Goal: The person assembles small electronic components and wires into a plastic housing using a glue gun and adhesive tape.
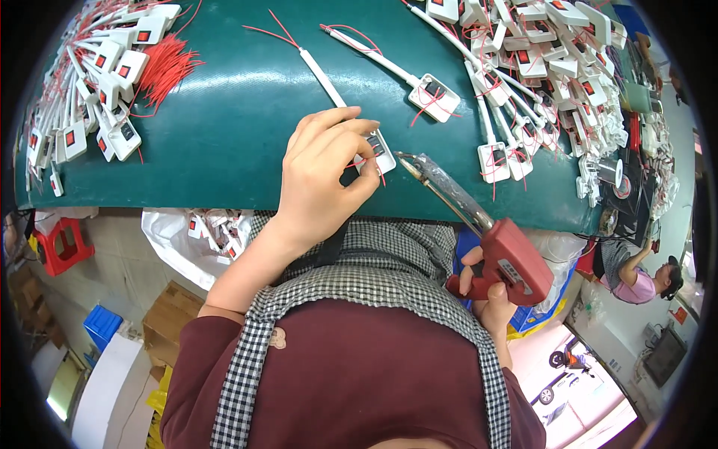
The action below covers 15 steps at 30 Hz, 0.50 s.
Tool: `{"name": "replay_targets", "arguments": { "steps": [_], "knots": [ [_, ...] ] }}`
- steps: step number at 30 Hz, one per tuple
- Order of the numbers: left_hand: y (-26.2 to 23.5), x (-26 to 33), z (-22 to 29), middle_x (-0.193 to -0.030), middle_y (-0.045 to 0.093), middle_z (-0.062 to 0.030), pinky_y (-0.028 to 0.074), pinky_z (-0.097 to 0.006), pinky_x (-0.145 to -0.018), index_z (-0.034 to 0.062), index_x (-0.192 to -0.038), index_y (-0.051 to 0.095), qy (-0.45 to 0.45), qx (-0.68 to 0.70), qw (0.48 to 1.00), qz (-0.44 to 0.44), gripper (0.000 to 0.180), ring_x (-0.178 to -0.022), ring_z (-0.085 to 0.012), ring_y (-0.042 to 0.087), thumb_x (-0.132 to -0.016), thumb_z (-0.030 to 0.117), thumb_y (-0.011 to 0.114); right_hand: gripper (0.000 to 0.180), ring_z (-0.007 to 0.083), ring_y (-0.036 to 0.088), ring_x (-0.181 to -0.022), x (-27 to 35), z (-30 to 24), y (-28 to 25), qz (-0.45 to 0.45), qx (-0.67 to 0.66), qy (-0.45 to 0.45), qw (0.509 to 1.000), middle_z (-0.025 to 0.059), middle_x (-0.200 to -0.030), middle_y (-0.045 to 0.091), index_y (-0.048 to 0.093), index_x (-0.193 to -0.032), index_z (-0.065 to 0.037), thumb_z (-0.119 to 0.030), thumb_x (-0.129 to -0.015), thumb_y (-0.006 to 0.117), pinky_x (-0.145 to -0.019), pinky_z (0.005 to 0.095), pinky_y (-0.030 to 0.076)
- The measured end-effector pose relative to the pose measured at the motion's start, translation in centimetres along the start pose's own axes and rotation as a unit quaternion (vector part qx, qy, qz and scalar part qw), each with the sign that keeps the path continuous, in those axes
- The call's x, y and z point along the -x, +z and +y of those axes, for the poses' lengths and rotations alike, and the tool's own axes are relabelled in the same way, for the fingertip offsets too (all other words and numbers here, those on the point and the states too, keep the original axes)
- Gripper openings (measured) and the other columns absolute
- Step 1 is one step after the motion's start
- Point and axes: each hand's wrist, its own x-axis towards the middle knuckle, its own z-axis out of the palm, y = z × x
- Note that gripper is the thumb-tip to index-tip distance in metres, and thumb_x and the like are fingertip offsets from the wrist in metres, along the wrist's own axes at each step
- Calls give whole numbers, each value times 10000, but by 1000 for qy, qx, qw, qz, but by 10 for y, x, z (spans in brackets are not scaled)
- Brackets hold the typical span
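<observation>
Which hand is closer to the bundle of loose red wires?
The left hand: it is right of the red wires, at a white switch piece. The right hand is farther right and nearer the body, gripping the red soldering gun.

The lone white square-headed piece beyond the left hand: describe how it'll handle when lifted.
Its straight tube will probably stay stiff. The thin red wires likely flop and could snag. Its broad, flat square head suggests an end-heavy feel and little tendency to roll.
</observation>
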Motion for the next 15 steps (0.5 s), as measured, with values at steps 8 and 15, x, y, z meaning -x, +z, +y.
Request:
{"name": "replay_targets", "arguments": {
  "steps": [8,15],
  "knots": [
    [2,0,-1,-915,638,-59,392,-439,-860,66,-689,520,13,-23,1000,2,137,-985,-250,569,-634,20,636,651,151,529,-589,-5,0,5,-5,0,12,1000,138,-914,575,449,-1160,52,-439,-775,633,-498,246,400],
    [1,1,-3,-924,636,-54,386,-437,-858,70,-692,523,26,-25,999,-3,139,-986,-242,568,-633,24,639,706,122,482,-505,-8,0,11,28,25,17,999,108,-791,550,428,-1147,45,-510,-759,630,-440,228,376]
  ]
}}
